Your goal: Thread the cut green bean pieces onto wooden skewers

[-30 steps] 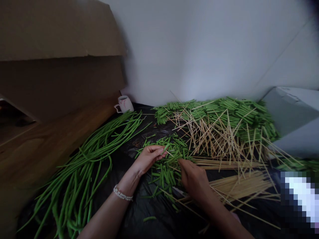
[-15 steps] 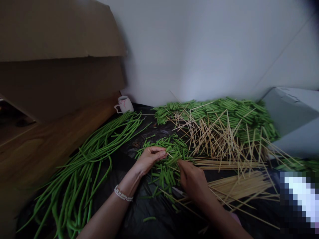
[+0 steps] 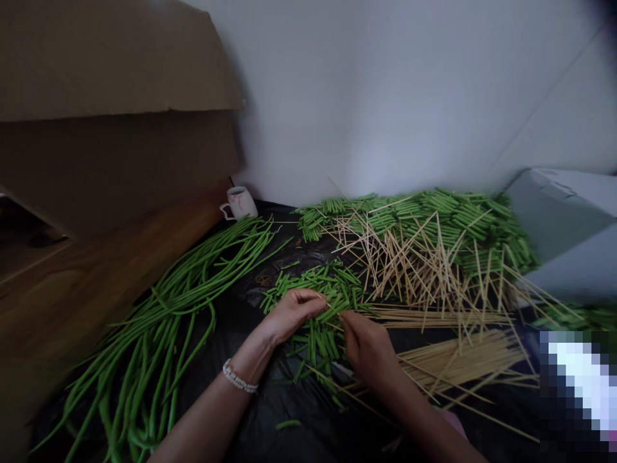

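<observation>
Over a pile of short cut green bean pieces, my left hand pinches the tip of a thin wooden skewer; a bracelet is on that wrist. Just to its right, my right hand is closed on the skewer's other part, mostly hidden by the fingers. Long whole green beans lie to the left. Finished-looking rows of bean pieces on skewers are heaped at the back, their bare sticks pointing forward. Loose wooden skewers lie right of my right hand.
A white mug stands at the back left, beside a wooden surface and a large cardboard box. A pale box is at the right. Black plastic sheeting lies beneath the beans.
My left hand has shifted slightly right and down, closer to my right hand. My right hand has moved slightly left. The heaps look unchanged.
</observation>
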The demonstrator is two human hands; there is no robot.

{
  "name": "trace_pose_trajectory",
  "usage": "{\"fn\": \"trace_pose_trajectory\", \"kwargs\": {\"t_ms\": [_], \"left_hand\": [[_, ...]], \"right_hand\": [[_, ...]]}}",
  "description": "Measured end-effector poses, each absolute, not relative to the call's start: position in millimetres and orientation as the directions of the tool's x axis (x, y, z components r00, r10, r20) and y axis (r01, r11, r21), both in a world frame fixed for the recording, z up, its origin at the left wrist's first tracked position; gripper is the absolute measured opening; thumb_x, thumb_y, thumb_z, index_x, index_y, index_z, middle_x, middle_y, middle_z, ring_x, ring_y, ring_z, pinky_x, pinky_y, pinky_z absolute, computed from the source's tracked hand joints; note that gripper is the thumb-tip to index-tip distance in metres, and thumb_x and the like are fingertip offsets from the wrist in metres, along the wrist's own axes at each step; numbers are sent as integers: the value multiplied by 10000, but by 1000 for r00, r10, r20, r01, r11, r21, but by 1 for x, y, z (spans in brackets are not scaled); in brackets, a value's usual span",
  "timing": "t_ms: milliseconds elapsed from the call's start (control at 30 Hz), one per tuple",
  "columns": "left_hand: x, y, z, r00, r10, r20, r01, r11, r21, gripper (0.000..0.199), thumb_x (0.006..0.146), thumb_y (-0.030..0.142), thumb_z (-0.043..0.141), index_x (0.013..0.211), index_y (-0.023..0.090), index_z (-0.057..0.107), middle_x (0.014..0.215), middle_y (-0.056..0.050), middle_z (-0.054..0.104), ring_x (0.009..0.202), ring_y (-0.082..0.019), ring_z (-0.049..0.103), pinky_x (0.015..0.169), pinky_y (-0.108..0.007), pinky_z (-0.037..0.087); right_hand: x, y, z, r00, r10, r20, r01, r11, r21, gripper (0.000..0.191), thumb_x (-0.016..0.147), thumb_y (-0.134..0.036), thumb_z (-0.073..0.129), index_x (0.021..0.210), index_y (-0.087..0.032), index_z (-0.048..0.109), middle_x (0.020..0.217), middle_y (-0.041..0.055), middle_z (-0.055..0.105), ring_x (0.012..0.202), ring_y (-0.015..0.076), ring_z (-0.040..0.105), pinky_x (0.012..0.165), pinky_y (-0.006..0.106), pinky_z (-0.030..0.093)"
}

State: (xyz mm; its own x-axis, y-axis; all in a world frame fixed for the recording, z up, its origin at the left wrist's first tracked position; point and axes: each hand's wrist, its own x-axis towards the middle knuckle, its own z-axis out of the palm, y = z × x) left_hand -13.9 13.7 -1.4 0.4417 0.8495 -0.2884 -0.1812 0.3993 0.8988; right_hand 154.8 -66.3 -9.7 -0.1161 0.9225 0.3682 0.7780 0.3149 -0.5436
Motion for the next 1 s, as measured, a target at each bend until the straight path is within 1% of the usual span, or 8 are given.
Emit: {"fn": "trace_pose_trajectory", "kwargs": {"t_ms": [100, 300, 433, 567, 700, 833, 900, 1000], "left_hand": [[-10, 11, -5, 461, 851, -250, -114, 336, 935, 234, 657, 351, 806, 777, 155, 767, 696, -12, 708, 590, -98, 564, 608, -219, 419], [-25, 21, 3, 440, 885, -149, 11, 160, 987, 260, 701, 385, 763, 848, 172, 776, 865, -63, 745, 765, -174, 631, 745, -269, 462], [-48, 32, 15, 487, 868, -97, 210, -8, 978, 213, 671, 348, 782, 791, 172, 773, 785, -60, 728, 706, -172, 618, 699, -267, 448], [-63, 39, 10, 629, 773, -77, 455, -287, 843, 123, 652, 304, 781, 724, 207, 761, 725, -29, 691, 716, -176, 600, 694, -265, 423], [-67, 41, -3, 666, 746, -4, 553, -490, 674, 125, 642, 306, 784, 751, 250, 759, 788, -19, 690, 843, -203, 585, 775, -273, 396], [-64, 39, -2, 674, 739, 22, 547, -519, 657, 86, 679, 320, 762, 720, 245, 751, 794, -21, 687, 857, -207, 577, 798, -281, 389], [-60, 38, 3, 634, 773, 40, 521, -465, 716, 107, 721, 335, 730, 754, 236, 753, 819, -23, 702, 847, -201, 593, 804, -286, 398], [-54, 37, 8, 469, 883, 25, 429, -252, 867, 201, 735, 373, 719, 826, 197, 755, 849, -37, 729, 807, -194, 622, 779, -294, 430]], "right_hand": [[155, -66, -12, -121, 920, 374, 765, 327, -556, 240, 890, -119, 383, 807, -200, 594, 743, 34, 662, 699, 146, 625, 655, 224, 410], [160, -63, -12, -82, 907, 414, 783, 315, -536, 255, 924, -158, 387, 932, -190, 639, 844, 60, 708, 777, 165, 660, 703, 235, 444], [165, -61, -10, -43, 892, 451, 803, 299, -516, 245, 924, -166, 407, 955, -178, 650, 833, 60, 710, 748, 167, 662, 695, 242, 448], [167, -60, -9, -35, 890, 454, 810, 292, -509, 239, 920, -157, 418, 963, -169, 653, 858, 63, 715, 761, 173, 670, 706, 248, 451], [166, -61, -9, -39, 891, 452, 816, 289, -501, 235, 918, -152, 425, 974, -164, 653, 878, 70, 720, 788, 180, 674, 730, 252, 456], [165, -61, -10, -38, 888, 457, 816, 292, -499, 240, 916, -140, 422, 997, -165, 647, 889, 74, 721, 816, 176, 674, 751, 247, 459], [165, -61, -10, -42, 888, 458, 814, 296, -499, 239, 918, -142, 420, 994, -166, 645, 872, 69, 719, 796, 170, 671, 739, 242, 460], [165, -62, -10, -48, 879, 475, 814, 310, -491, 235, 921, -151, 419, 984, -162, 645, 857, 69, 716, 775, 171, 671, 729, 244, 464]]}}
